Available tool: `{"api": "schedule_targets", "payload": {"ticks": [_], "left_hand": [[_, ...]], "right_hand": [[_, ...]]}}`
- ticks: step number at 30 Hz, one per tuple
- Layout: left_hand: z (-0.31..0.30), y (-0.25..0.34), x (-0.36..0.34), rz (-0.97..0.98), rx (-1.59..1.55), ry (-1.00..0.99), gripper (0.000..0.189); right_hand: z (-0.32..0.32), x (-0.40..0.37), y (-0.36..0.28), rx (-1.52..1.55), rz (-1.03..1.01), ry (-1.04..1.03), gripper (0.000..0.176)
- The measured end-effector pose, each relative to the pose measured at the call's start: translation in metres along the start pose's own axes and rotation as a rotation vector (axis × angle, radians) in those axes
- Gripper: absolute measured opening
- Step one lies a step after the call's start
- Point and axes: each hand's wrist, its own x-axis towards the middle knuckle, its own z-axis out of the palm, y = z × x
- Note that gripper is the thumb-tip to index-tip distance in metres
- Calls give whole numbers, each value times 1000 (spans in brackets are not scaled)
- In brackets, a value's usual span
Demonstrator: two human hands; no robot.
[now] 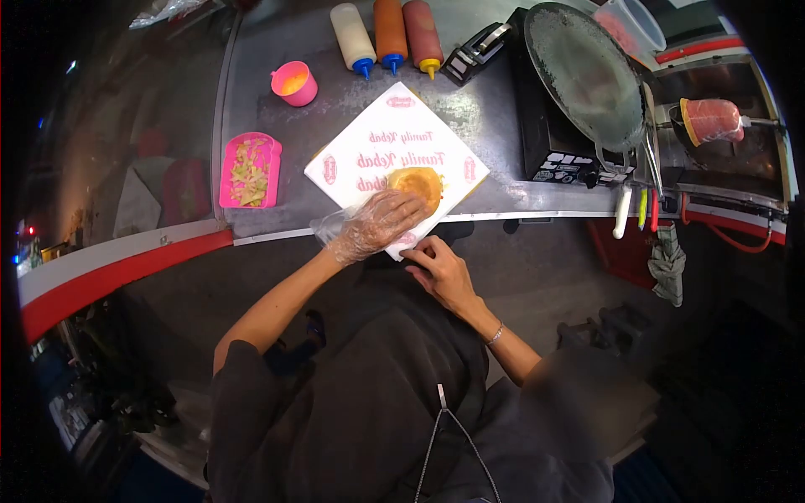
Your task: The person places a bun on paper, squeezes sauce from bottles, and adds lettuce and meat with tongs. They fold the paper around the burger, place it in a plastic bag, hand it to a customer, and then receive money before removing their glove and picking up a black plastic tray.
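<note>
A round golden bun (417,189) lies on a stack of white printed wrapping paper (402,126) turned like a diamond on the metal counter. My left hand (381,225), in a clear plastic glove, rests with its fingers over the bun's lower left part. Small crumbs lie at the bun's right edge. My right hand (440,272) is bare and pinches the paper's bottom corner between thumb and fingers, just over the counter's front edge. The palm side of the left hand is hidden.
A pink tray of chopped vegetables (251,171) and a pink cup (293,83) stand at the left. Three sauce bottles (391,35) and a black dispenser (476,54) are at the back. A round griddle (584,71) stands right, beside a meat spit (713,122). Knives (622,211) hang along the front edge.
</note>
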Motion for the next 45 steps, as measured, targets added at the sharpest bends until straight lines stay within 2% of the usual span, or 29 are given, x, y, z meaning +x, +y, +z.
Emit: {"api": "schedule_targets", "payload": {"ticks": [2,6,10,13,21,24,25,27,30,33,37,42,45], "left_hand": [[1,-3,0,22,53,9,57],[-2,-9,2,59,156,20,56],[0,-14,5,59,107,57,54],[1,-19,4,77,107,58,51],[-7,-21,18,53,124,9,62],[-12,-22,25,60,36,-15,57],[-15,-21,28,51,38,-8,57],[-17,-21,32,68,42,-52,55],[-11,-25,31,88,4,-73,49],[-7,-17,17,63,48,-56,53],[-12,-6,4,16,121,-16,49],[-14,-17,3,-71,92,-4,69],[-16,-34,8,-105,106,28,66]], "right_hand": [[8,4,0,-81,-99,13,31],[18,5,7,-136,-163,112,24],[17,5,8,-149,-127,104,21],[20,6,4,-67,-126,187,19],[34,2,1,61,-16,288,23],[33,7,-9,4,-40,333,25],[32,9,-9,1,-46,325,25],[31,12,-6,-189,-109,306,27],[36,6,6,-166,-133,270,29],[31,1,1,-169,-158,200,28],[41,-7,3,-186,-151,162,26],[42,-5,5,-195,-126,130,24],[39,-2,6,-170,-130,117,23]]}}
